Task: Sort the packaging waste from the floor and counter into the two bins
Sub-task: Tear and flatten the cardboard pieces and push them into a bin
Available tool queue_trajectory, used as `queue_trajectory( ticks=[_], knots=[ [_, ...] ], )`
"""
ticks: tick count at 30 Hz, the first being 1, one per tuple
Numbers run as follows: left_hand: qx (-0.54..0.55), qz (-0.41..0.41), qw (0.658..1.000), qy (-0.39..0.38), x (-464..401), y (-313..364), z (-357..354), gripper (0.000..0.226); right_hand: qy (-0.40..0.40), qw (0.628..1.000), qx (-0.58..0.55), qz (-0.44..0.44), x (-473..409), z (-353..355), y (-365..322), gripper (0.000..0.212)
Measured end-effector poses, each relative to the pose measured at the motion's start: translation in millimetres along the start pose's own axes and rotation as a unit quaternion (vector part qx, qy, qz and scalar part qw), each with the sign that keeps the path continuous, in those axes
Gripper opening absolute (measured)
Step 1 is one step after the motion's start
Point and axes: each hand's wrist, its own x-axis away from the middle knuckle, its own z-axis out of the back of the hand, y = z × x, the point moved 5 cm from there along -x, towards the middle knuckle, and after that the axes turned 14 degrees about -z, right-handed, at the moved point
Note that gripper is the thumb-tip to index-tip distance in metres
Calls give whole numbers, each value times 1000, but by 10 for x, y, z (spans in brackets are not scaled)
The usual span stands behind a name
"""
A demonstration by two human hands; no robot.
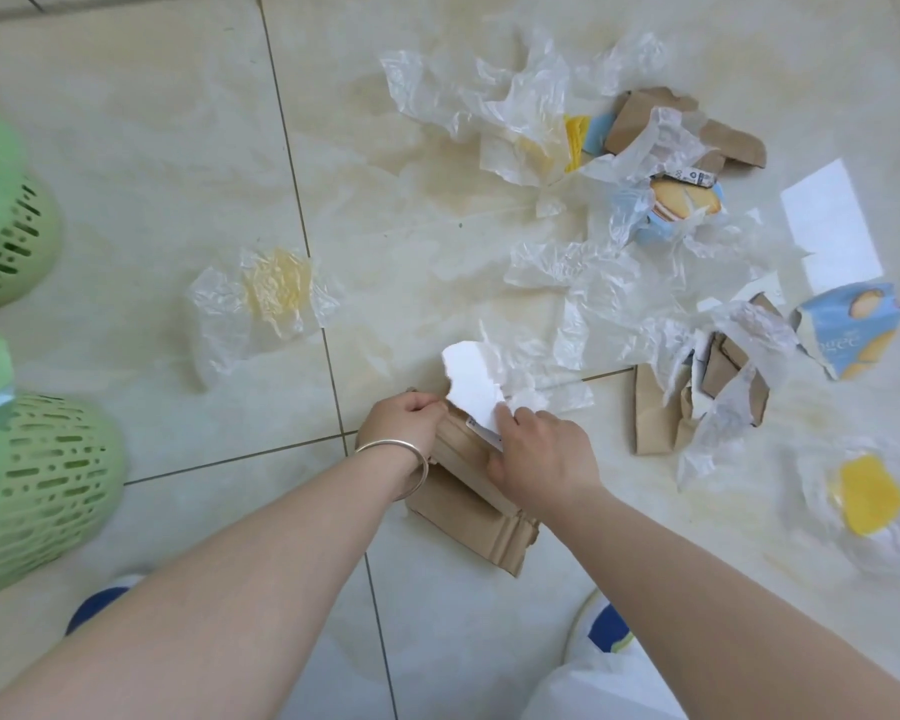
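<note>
We crouch over the floor point(178, 148). Our left hand point(406, 418) and right hand point(541, 454) both pinch torn cardboard point(468, 496). Most plastic wrap point(489, 101) and paper lies unsorted; two green bins point(48, 475) wait at left.

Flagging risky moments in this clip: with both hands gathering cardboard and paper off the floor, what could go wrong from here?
1. The left hand and right hand grip the brown cardboard with the torn white paper loosely on top; the paper may slip off.
2. Clear plastic film touches the paper and could end up in the wrong green bin.
</note>
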Motion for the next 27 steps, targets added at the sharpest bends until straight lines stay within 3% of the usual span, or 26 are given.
queue_trajectory(
  ticks=[3, 7, 10, 14, 18, 21, 24, 27],
  knots=[
    [58, 6, 998, 8, -10, 2, 25, 11, 8, 1000, 14, 4, 27, 94, -81, 26],
    [107, 31, 994, 21, 16, 16, 15, 19, 86, 995, -17, 46, -75, 101, -120, 63],
    [126, 20, 992, 22, 33, 68, -17, 23, 86, 995, -9, 47, -24, 227, -168, 46],
    [134, -14, 991, 21, 60, 153, -51, 10, 93, 993, -14, 73, 36, 218, -244, 33],
    [90, -15, 994, 54, -1, 105, 57, 22, 142, 979, -130, 61, 89, 286, -274, 14],
    [86, -20, 994, 65, -76, 77, 239, 27, 38, 966, -256, -18, 127, 188, -220, 26],
    [10, -41, 999, 19, -145, 33, 423, 30, -46, 972, -219, -66, 232, -69, -221, 32],
    [-72, -53, 996, -29, -160, -43, 517, 35, -87, 975, -166, -119, 301, -253, -276, 53]
  ],
)
